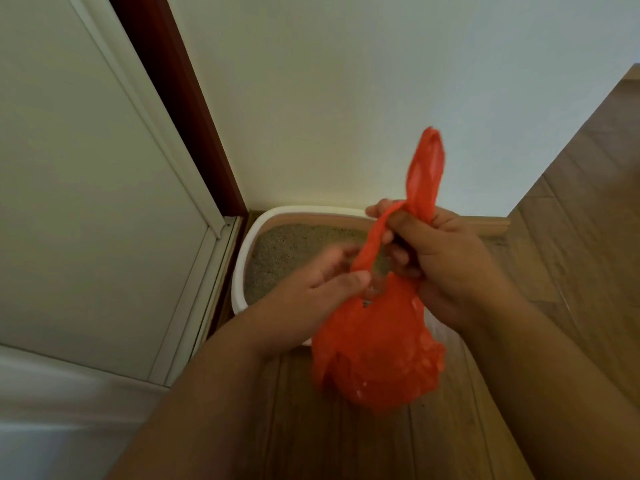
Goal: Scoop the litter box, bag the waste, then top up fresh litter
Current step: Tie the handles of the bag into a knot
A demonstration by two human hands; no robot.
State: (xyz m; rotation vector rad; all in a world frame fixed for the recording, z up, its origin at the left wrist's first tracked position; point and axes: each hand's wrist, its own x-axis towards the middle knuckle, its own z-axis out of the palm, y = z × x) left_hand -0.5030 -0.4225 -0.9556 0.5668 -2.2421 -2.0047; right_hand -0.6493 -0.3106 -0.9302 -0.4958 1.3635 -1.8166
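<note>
Both hands grip red bag; no writing legible.

1. Red plastic bag: thin, crinkled, its bulging body hanging at about 5 o'clock of centre, above the wood floor. Its two handles are twisted; one stands up toward 12 o'clock, the other slants down toward 7 o'clock.
2. Litter box: white, rounded rim, at 11 o'clock from the bag, holding grey-brown litter.

No text, label, brand, number or sign can be read anywhere in the head view.
</note>
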